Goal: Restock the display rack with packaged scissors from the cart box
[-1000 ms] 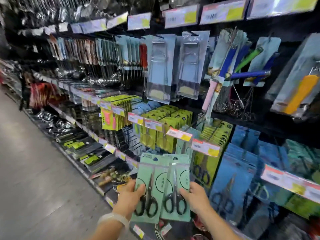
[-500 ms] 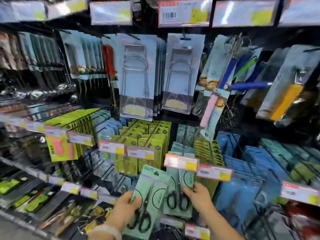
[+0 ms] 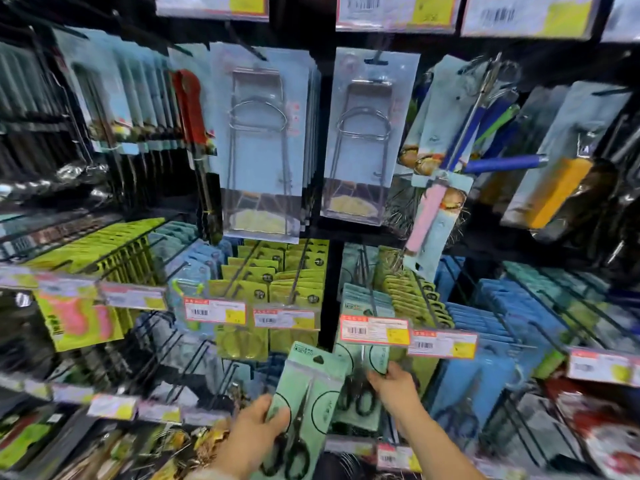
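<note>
Mint-green carded scissors pack (image 3: 363,389), gripped in right hand (image 3: 393,384), meets its peg; left hand (image 3: 254,434), at seven o'clock, clasps the spare mint-green pack (image 3: 311,393).

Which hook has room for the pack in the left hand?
Left hand holds a mint scissors pack. Bare black hooks show left of it, under the yellow packs. Mint row, where the right hand works, and blue rows look crowded.

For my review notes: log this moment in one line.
left hand: holds green scissors pack | right hand: on second pack at peg | stage: hanging
</note>
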`<state>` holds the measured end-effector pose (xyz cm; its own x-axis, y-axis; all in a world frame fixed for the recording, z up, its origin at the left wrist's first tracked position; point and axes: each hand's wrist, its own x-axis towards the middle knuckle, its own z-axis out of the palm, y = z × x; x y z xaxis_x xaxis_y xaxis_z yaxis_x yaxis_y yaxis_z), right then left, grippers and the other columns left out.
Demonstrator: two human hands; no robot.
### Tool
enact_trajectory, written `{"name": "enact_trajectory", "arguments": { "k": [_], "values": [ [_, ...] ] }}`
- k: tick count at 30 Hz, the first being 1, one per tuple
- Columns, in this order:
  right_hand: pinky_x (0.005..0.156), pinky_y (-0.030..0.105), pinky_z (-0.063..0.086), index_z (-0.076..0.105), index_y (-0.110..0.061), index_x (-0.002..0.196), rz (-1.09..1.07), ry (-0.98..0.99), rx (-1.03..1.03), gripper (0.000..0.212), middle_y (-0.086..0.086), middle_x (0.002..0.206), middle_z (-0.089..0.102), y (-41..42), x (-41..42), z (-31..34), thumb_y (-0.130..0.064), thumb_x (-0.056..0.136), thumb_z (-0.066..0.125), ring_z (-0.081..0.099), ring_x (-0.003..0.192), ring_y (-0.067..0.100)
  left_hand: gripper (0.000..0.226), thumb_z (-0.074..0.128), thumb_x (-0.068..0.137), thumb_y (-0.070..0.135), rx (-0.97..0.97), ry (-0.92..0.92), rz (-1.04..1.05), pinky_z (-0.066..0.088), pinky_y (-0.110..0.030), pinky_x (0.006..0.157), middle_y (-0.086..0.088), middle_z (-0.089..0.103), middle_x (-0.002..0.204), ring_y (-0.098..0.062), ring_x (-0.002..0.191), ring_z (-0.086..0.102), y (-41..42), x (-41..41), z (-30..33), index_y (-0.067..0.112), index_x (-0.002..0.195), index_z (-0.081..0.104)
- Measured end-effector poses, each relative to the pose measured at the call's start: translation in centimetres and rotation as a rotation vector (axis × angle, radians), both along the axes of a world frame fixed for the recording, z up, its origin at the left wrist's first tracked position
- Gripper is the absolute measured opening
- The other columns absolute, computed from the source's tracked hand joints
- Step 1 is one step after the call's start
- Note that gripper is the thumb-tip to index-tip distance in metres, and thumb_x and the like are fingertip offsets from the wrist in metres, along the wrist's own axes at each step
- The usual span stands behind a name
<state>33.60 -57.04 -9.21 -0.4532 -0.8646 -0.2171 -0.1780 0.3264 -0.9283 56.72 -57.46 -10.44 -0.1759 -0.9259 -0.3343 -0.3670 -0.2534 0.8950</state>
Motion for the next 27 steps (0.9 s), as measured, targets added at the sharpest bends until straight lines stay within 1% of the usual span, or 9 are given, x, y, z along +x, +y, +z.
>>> {"name": "enact_trajectory", "arguments": {
  "k": [3, 7, 10, 12, 15, 17, 22, 25, 27],
  "values": [
    [0.083, 0.029, 0.044, 0.059, 0.001, 0.112, -0.034, 0.004, 0.018, 0.025, 0.012, 0.107, 0.063, -0.4, -0.1, 0.0, -0.011, 0.09, 0.059, 0.054, 0.092, 0.02, 0.008, 0.057, 0.092, 0.009, -0.004, 0.031, -0.002, 0.038, 0.0, 0.052, 0.006, 0.059, 0.08, 0.001, 0.069, 0.049, 0.6, 0.0, 0.2, 0.015, 0.097, 0.059],
    [0.078, 0.029, 0.041, 0.056, -0.004, 0.105, -0.057, 0.15, 0.156, 0.027, 0.014, 0.1, 0.06, 0.0, -0.9, 0.0, -0.027, 0.091, 0.058, 0.056, 0.094, 0.028, 0.013, 0.057, 0.091, 0.004, -0.008, 0.065, 0.018, 0.036, 0.001, 0.049, 0.008, 0.057, 0.075, 0.001, 0.067, 0.047, 1.4, -0.5, 0.8, 0.016, 0.085, 0.058],
    [0.069, 0.023, 0.036, 0.051, -0.009, 0.092, -0.01, 0.289, 0.255, 0.026, 0.002, 0.074, 0.053, 1.4, -1.6, 0.1, -0.034, 0.091, 0.056, 0.049, 0.078, 0.021, 0.023, 0.057, 0.091, 0.004, -0.008, 0.05, 0.03, 0.042, -0.01, 0.061, 0.006, 0.06, 0.076, -0.008, 0.074, 0.055, 1.7, -1.2, 0.7, 0.022, 0.076, 0.056],
    [0.076, 0.021, 0.037, 0.058, -0.008, 0.099, 0.091, 0.254, 0.238, 0.025, 0.003, 0.087, 0.06, 2.6, -1.7, 0.1, -0.032, 0.091, 0.055, 0.052, 0.085, 0.018, 0.014, 0.058, 0.091, 0.007, 0.005, 0.054, 0.036, 0.041, -0.021, 0.077, 0.0, 0.065, 0.085, -0.019, 0.09, 0.059, 2.0, -2.1, 1.0, 0.02, 0.086, 0.06],
    [0.086, 0.027, 0.049, 0.061, -0.014, 0.106, 0.277, -0.166, 0.23, 0.028, 0.001, 0.104, 0.065, 4.4, -0.8, 1.2, -0.036, 0.091, 0.054, 0.061, 0.093, 0.017, 0.01, 0.057, 0.092, 0.01, 0.02, 0.082, 0.033, 0.043, -0.027, 0.09, -0.007, 0.066, 0.102, -0.022, 0.1, 0.058, 2.7, -3.8, 1.5, 0.019, 0.095, 0.061],
    [0.075, 0.025, 0.055, 0.06, -0.015, 0.11, 0.34, -0.308, 0.242, 0.029, 0.004, 0.1, 0.065, 5.4, -0.6, 1.9, -0.036, 0.09, 0.056, 0.064, 0.085, 0.016, 0.011, 0.056, 0.092, 0.01, 0.051, 0.112, 0.049, 0.045, -0.033, 0.096, -0.006, 0.068, 0.103, -0.023, 0.101, 0.06, 2.9, -5.1, 2.0, 0.018, 0.095, 0.064],
    [0.053, 0.009, 0.044, 0.05, -0.016, 0.077, 0.428, 0.036, 0.133, 0.017, -0.006, 0.063, 0.058, 6.6, -0.8, 1.9, -0.014, 0.086, 0.064, 0.052, 0.051, -0.004, 0.012, 0.059, 0.09, 0.011, 0.056, 0.121, 0.063, 0.049, -0.042, 0.096, -0.007, 0.07, 0.099, -0.027, 0.097, 0.063, 3.4, -7.0, 2.3, 0.02, 0.084, 0.065],
    [0.065, 0.026, 0.055, 0.05, -0.009, 0.083, 0.368, 0.045, 0.108, 0.014, 0.006, 0.076, 0.058, 6.3, -1.0, 1.9, -0.011, 0.086, 0.063, 0.059, 0.067, 0.013, 0.003, 0.064, 0.087, 0.014, 0.007, 0.089, 0.084, 0.051, -0.046, 0.092, -0.012, 0.07, 0.096, -0.031, 0.095, 0.065, 3.3, -7.7, 2.4, 0.015, 0.089, 0.065],
    [0.07, 0.036, 0.055, 0.046, -0.002, 0.087, 0.35, 0.067, 0.092, 0.018, 0.012, 0.079, 0.05, 5.9, -1.2, 1.8, -0.01, 0.086, 0.063, 0.054, 0.071, 0.02, 0.017, 0.066, 0.085, 0.014, -0.05, 0.052, 0.092, 0.051, -0.041, 0.091, -0.011, 0.067, 0.099, -0.028, 0.096, 0.064, 3.0, -7.9, 2.7, 0.013, 0.101, 0.06]
  ]
}}
